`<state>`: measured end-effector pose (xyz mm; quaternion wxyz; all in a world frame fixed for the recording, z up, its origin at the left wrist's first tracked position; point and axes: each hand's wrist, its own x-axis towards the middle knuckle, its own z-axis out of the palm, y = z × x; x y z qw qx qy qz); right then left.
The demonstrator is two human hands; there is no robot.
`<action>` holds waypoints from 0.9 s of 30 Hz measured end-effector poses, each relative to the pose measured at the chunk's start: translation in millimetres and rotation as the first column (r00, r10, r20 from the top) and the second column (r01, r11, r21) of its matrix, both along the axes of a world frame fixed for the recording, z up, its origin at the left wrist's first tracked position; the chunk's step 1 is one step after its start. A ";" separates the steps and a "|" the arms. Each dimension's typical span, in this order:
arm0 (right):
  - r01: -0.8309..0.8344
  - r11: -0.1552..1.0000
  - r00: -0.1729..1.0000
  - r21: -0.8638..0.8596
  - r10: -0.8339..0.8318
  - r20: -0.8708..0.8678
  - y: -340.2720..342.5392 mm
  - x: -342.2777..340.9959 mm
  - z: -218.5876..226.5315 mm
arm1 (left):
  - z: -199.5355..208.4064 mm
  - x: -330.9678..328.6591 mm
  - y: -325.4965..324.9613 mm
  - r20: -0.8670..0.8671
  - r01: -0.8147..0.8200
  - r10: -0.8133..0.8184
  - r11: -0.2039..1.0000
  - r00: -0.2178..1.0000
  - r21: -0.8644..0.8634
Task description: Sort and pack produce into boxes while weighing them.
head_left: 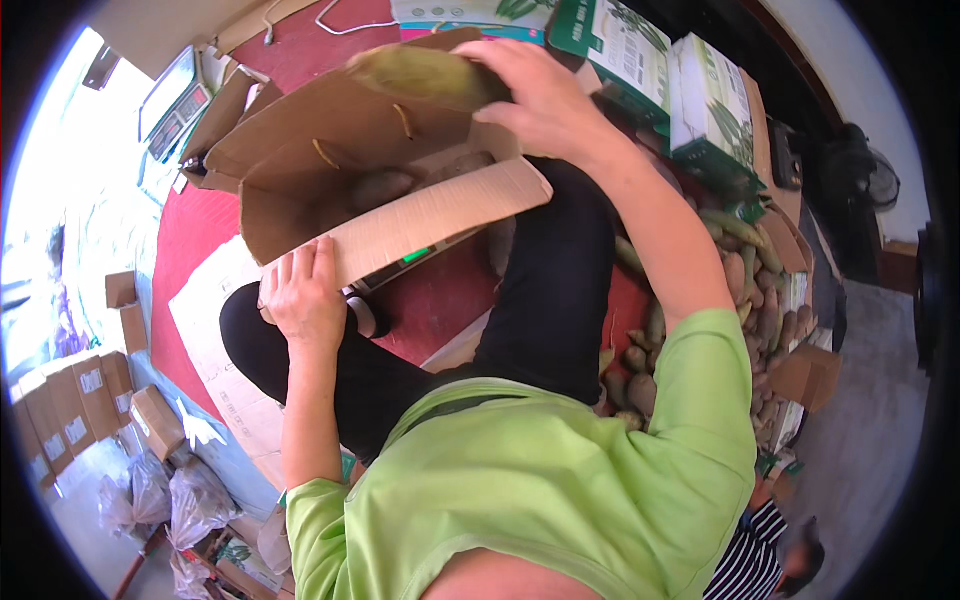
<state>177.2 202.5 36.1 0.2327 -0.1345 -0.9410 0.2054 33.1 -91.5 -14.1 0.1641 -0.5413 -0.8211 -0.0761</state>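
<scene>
An open cardboard box (450, 200) stands in front of me, tilted, with cord loops on its inner wall. Inside lie a few brownish tubers (383, 188), partly in shadow. My left hand (303, 292) is closed over the box's near flap at its left corner. Above the box's far side, my right hand (537, 88) grips a long yellow-green tuber (425, 78) by its right end; motion blurs it. Below the near flap shows a scale (415, 256) with a green-lit display, mostly hidden.
To my right lies a heap of long tubers (755, 270). Printed green-and-white cartons (712, 100) stand at the far right. Another scale (178, 105) is at the far left. Brown cartons (75, 400) and plastic bags (200, 500) sit at left. A person in stripes (750, 555) is at lower right.
</scene>
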 end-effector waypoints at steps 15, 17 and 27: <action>0.303 0.785 0.924 -0.540 -0.382 -0.037 38.8 97.1 -67.5 | 0.5 7.1 0.7 -0.011 -0.065 0.064 0.995 0.998 -0.073; 0.333 0.688 0.875 -0.645 -0.481 -0.061 39.3 141.0 -95.7 | -0.6 8.2 2.1 -0.027 -0.080 0.078 0.993 0.997 -0.087; 0.838 0.232 0.533 -0.494 -0.545 0.647 -111.0 347.4 -325.5 | -7.1 6.9 1.3 -0.050 -0.087 0.080 0.987 0.995 -0.135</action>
